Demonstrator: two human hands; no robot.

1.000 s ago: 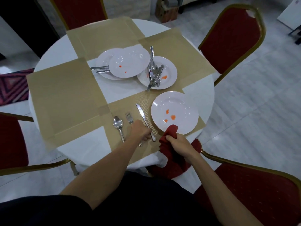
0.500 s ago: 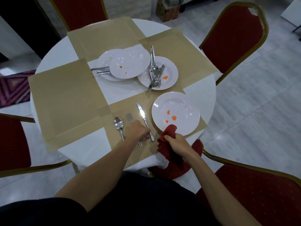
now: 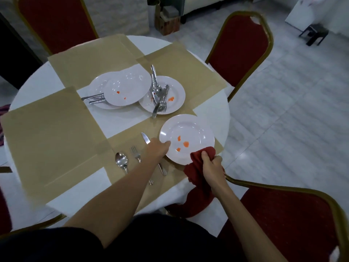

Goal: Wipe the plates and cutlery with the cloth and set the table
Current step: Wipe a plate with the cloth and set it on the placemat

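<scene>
Leaving the knife (image 3: 145,138), left hand (image 3: 157,150) now pinches the plate (image 3: 192,133) rim

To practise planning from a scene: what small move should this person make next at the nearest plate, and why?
Probably sweep the red cloth across the nearest plate: orange smears show on it, the left hand touches its rim, and the right hand grips the cloth at its near edge.

You've got: dark red cloth (image 3: 197,160), white round plate (image 3: 198,129) with orange smears (image 3: 186,144), tan placemats (image 3: 52,133), white desk (image 3: 120,120), red gold-framed chairs (image 3: 239,53).
</scene>
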